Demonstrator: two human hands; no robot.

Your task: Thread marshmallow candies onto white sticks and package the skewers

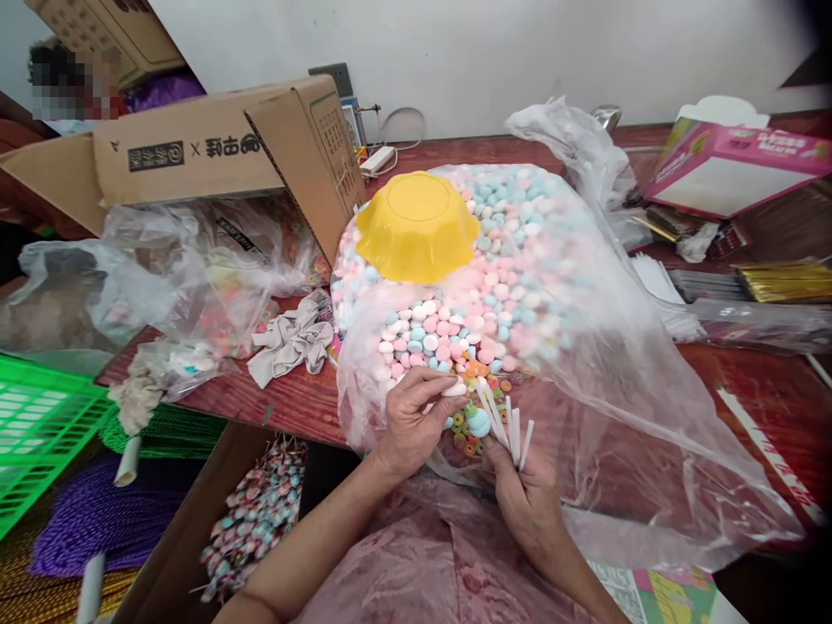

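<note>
My left hand (412, 420) pinches a small white candy (456, 388) between thumb and fingers. In my right hand (529, 494) is a bunch of several thin white sticks (513, 433), fanned upward. Pale blue candies (479, 422) sit beside the sticks, near my right fingertips; whether a stick runs into them I cannot tell. Under both hands lie small green and orange ring candies (464, 440). Just beyond is a large heap of pink, white and blue candies (442, 334) in a clear plastic bag (624, 425).
An upturned yellow bowl (419, 227) rests on the heap. A cardboard box (195, 147) with plastic bags stands left, near a grey cloth (295, 338). To the right are a pink carton (741, 169) and packs of sticks (780, 284). Below left, a box holds finished-looking candy sticks (260, 511).
</note>
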